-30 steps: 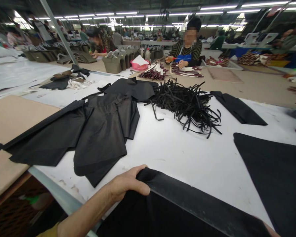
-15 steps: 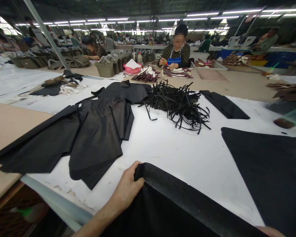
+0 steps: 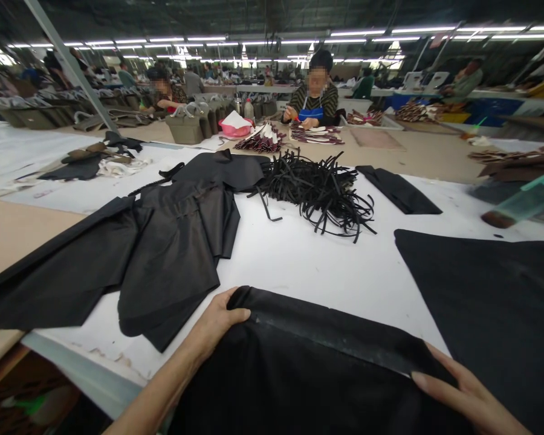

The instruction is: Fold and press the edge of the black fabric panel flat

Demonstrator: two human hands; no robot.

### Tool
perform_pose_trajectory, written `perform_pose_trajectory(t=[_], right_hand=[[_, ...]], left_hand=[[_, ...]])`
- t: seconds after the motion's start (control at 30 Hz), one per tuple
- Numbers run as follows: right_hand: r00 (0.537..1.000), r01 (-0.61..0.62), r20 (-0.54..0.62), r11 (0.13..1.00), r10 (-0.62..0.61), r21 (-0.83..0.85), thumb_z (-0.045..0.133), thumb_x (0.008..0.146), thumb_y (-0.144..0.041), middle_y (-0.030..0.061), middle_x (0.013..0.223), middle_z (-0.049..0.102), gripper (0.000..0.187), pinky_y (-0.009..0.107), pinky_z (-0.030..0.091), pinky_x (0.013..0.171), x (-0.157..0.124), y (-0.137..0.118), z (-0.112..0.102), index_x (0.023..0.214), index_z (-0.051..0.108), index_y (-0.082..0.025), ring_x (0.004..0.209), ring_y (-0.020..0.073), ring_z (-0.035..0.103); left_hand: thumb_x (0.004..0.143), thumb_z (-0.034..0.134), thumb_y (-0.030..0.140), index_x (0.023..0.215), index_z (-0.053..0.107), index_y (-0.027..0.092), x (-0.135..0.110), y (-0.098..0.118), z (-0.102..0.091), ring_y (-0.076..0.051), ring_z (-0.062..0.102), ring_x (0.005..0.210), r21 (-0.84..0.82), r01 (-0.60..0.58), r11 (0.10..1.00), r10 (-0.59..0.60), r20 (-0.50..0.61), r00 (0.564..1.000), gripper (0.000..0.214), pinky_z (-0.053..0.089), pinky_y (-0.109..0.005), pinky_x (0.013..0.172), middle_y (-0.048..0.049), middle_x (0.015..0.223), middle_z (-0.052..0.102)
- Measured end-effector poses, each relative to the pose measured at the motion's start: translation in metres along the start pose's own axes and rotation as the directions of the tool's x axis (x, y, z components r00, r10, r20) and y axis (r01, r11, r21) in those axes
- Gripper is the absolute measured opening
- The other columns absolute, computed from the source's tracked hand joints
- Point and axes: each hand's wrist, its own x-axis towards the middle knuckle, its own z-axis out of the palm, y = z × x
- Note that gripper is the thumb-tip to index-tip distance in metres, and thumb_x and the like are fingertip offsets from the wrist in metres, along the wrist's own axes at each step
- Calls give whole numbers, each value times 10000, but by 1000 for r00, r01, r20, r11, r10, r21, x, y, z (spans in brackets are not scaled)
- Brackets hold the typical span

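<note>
A black fabric piece (image 3: 317, 362) hangs at the near table edge, its top folded over in a band. My left hand (image 3: 220, 317) is closed on its upper left corner, thumb on the near face and fingers behind. At the band's right end, my right hand (image 3: 453, 383) grips the piece between thumb and fingers. Further left lie several black fabric panels (image 3: 167, 260), overlapping and creased. A tangled heap of thin black strips (image 3: 317, 187) sits beyond my hands. Another large black panel (image 3: 494, 290) lies flat on the right.
The white tabletop (image 3: 272, 260) runs under these pieces. A folded black piece (image 3: 399, 190) and a clear container with a turquoise lid (image 3: 526, 196) are at the right. Across the table a person (image 3: 316, 99) handles maroon strips. A metal pole (image 3: 72, 66) rises at left.
My right hand has come further into view, gripping the right end of the folded band. My left hand and the fabric have shifted slightly left and up in the picture.
</note>
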Motion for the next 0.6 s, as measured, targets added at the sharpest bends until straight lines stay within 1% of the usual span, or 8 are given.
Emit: perform_pose_trajectory(t=[0.03,0.1,0.2,0.37,0.43,0.5,0.57,0.6], right_hand=[[1000,-23,12,1000,23,4,577,714,-492,99,1140,598,657,365,550,792,3,-5,4,1273,485,-161,1078,345,512],[1000,-7,17,996,9,-89,644,652,-500,77,1149,594,604,363,524,845,11,-12,6,1163,590,-182,1119,355,473],[998,68,27,975,-64,-212,665,609,-527,66,1131,605,568,375,475,916,22,-10,3,1062,650,-184,1135,362,456],[997,74,45,963,-65,-259,679,582,-532,62,1108,618,580,377,466,923,28,-2,-2,1048,651,-187,1114,359,480],[997,72,45,958,-62,-276,692,561,-530,58,1092,626,570,379,475,911,26,-4,-2,1025,659,-200,1106,363,487],[997,69,47,955,-58,-289,701,556,-525,54,1067,637,543,386,485,896,25,-6,-2,1002,668,-216,1093,369,497],[996,74,69,954,-56,-290,701,578,-513,46,1052,643,506,385,489,887,26,-7,-3,997,671,-230,1086,368,503],[994,85,89,955,-62,-285,693,596,-507,45,1054,643,489,381,489,883,27,-6,-4,998,670,-230,1090,366,501]], left_hand=[[682,502,194,940,555,150,3,-2,-3,-212,600,791,89,-11,996,14,-34,999,267,475,-332,749,-35,827,640],[697,493,147,978,565,147,8,-5,-6,-232,582,887,291,-30,956,68,-122,990,290,432,-368,848,-64,914,635],[756,437,84,1117,538,140,9,-9,-6,-258,511,1048,555,-40,831,187,-211,959,379,342,-419,961,-113,1093,586],[847,326,70,1191,504,111,-6,-10,-2,-316,403,1146,792,8,611,346,-276,896,390,307,-506,969,-169,1271,456],[851,322,57,1160,530,117,-17,-12,1,-289,447,1092,885,-48,463,437,-181,881,378,370,-461,937,-152,1225,498],[814,324,-1,1163,537,140,-27,-15,7,-244,497,1020,945,-180,274,469,32,883,433,429,-395,897,-113,1167,551],[761,327,-51,1214,510,166,-35,-20,14,-229,515,999,947,-285,145,408,205,890,535,458,-371,868,-90,1179,561],[742,328,-65,1239,493,178,-37,-23,18,-232,519,997,949,-297,104,368,241,898,577,465,-374,858,-87,1199,556]])
